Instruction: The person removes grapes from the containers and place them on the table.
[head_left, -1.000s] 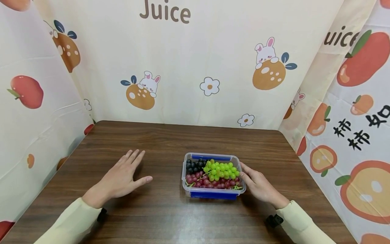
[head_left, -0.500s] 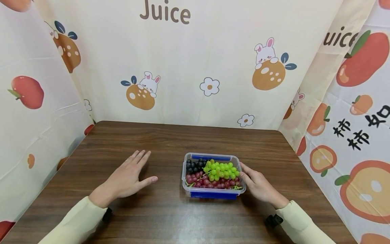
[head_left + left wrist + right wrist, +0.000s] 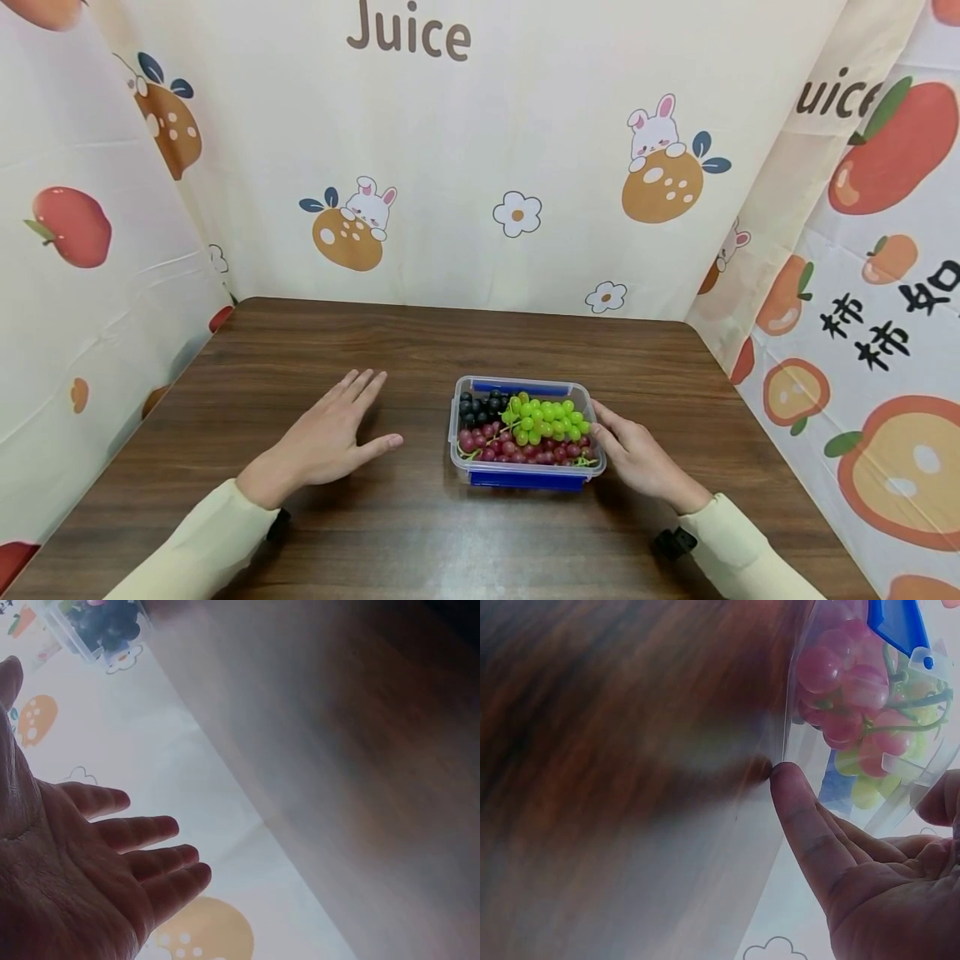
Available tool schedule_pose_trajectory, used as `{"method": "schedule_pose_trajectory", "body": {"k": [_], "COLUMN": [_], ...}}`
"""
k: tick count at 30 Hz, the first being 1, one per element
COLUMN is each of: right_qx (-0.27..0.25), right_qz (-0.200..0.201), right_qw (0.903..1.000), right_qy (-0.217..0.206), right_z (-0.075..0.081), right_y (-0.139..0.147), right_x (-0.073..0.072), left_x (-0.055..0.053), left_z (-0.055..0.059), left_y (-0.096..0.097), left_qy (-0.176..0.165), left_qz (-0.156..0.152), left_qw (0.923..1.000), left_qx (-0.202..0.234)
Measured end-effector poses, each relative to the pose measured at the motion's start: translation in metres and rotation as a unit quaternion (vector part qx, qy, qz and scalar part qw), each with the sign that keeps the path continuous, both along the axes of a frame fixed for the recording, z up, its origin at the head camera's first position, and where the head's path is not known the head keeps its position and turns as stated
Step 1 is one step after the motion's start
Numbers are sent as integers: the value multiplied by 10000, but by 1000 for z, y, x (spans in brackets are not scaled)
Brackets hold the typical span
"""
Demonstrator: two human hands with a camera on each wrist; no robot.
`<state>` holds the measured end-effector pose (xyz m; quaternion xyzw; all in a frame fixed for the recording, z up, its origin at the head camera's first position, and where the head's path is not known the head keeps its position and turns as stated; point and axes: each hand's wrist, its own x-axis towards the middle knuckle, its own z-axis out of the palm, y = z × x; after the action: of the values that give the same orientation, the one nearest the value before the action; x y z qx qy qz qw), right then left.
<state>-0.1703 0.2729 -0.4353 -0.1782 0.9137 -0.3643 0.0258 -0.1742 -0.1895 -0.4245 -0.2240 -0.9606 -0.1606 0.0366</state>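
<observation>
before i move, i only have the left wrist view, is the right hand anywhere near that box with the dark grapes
Observer: Yes, in the head view the right hand touches the right end of the clear box.
Operator: ok what's in it besides the dark ones and that bit of pink
Observer: A bunch of green grapes, on the right side of the box.
Operator: and anything on the side of the box nearest the person
Observer: A blue latch runs along that side.
</observation>
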Motion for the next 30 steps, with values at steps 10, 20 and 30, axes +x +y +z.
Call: {"method": "schedule_pose_trajectory", "body": {"k": [10,20,30], "right_qx": [-2,24,63], "right_qz": [4,16,50], "right_qw": [10000,9997,9997], "right_qy": [-22,227,236], "right_z": [1,2,2], "right_y": [-1,-1,-1], "right_x": [1,1,2], "left_x": [1,1,1], "left_z": [2,3,7], "left_y": [10,22,33], "left_qy": [94,160,245], "left_qz": [-144,-280,-435], "left_qw": [9998,9994,9987], "left_qx": [35,85,110]}}
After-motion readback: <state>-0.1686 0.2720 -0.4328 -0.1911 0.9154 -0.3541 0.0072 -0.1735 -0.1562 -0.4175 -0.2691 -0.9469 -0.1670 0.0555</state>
